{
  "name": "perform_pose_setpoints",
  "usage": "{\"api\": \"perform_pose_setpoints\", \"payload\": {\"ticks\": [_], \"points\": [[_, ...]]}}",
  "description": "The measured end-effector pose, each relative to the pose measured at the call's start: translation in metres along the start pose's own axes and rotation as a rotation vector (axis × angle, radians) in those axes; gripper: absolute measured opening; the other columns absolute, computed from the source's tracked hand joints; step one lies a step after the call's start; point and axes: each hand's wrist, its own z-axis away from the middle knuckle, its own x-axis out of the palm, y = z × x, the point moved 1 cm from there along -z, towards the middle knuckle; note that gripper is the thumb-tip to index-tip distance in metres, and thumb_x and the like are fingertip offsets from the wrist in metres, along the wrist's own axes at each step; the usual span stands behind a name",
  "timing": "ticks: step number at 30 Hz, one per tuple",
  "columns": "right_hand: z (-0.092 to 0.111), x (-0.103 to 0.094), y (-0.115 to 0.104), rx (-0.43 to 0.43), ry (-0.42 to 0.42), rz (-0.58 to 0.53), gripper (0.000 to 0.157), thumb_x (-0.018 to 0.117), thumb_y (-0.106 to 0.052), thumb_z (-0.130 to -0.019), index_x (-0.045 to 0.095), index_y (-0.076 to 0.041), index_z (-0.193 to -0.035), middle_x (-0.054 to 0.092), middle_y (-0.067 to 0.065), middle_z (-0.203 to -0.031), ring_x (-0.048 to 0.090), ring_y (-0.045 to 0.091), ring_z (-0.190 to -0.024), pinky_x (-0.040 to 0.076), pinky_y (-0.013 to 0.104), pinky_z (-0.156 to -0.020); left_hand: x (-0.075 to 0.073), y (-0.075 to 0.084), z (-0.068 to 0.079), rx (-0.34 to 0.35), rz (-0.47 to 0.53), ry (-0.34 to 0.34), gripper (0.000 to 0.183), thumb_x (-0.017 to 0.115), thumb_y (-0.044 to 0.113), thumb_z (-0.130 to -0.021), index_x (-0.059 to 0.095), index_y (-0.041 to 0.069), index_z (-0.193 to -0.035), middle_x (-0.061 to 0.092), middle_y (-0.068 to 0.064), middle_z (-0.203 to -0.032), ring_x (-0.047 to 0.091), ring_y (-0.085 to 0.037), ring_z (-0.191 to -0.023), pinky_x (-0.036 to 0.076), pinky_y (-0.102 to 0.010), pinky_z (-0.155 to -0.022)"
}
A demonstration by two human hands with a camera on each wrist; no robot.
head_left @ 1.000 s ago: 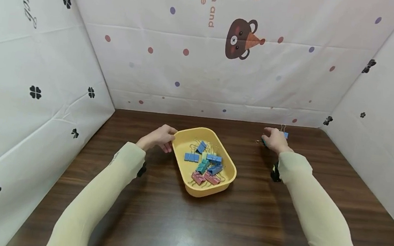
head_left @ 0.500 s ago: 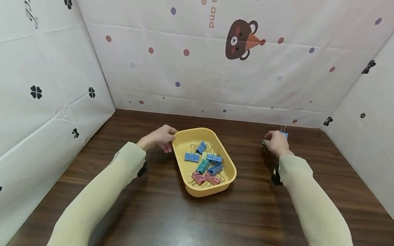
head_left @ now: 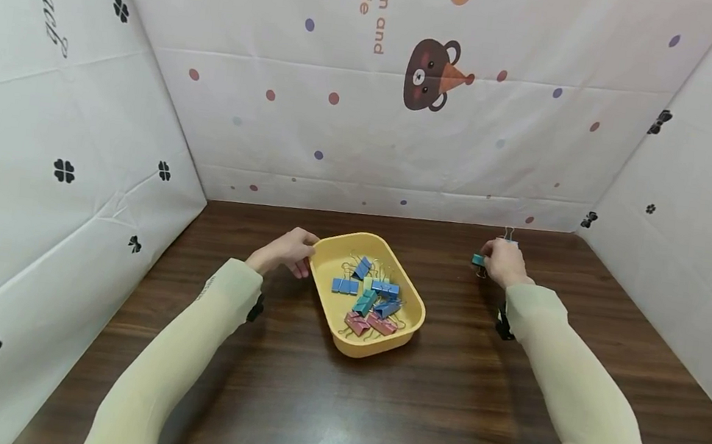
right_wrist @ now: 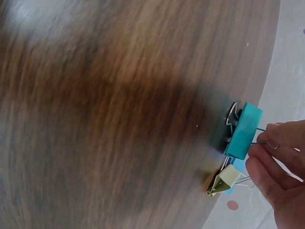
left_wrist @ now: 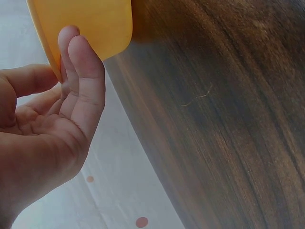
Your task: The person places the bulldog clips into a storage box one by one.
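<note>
My left hand (head_left: 286,250) grips the far left rim of a yellow plastic tray (head_left: 350,349), thumb on one side and fingers on the other in the left wrist view. Inside lie several binder clips: blue ones (head_left: 345,286), a teal one (head_left: 365,302) and pink ones (head_left: 381,324). At the back right of the table, my right hand (head_left: 506,263) pinches a teal binder clip (right_wrist: 244,131) by its wire handle. Close beside that clip are a pale yellow binder clip (right_wrist: 226,179) and a partly hidden blue one (right_wrist: 238,165).
The dark wooden table (head_left: 332,419) meets a printed white back sheet (head_left: 314,128) just behind the right hand. Similar sheets rise along the left side (head_left: 96,220) and the right side (head_left: 676,276).
My right hand's fingers have drawn together on the teal clip, which now shows to the left of the hand. The left hand and the tray stay in place.
</note>
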Motion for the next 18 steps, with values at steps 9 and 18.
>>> {"api": "perform_pose_setpoints", "payload": {"ticks": [9,18], "points": [[0.004,-0.004,0.002,-0.019,0.021,-0.037,0.025,0.047,-0.003,-0.098,0.066,0.007,-0.111,0.063,0.029,-0.111,0.06,0.044,-0.098,0.052,0.054,-0.081,0.0,0.002,0.002,-0.01,0.005,-0.005,0.045,0.04,0.005,-0.096,0.046,-0.002,-0.14,0.061,-0.008,-0.07,0.062,-0.016,-0.051,0.059,-0.034,-0.057],[0.005,-0.012,-0.002,0.02,0.039,-0.148,0.025,0.052,-0.009,-0.098,0.067,0.006,-0.112,0.065,0.028,-0.107,0.063,0.038,-0.09,0.053,0.045,-0.071,-0.002,0.002,0.003,-0.007,0.005,-0.012,0.045,0.04,0.004,-0.096,0.045,-0.003,-0.14,0.062,-0.011,-0.074,0.062,-0.017,-0.052,0.059,-0.034,-0.057]]}}
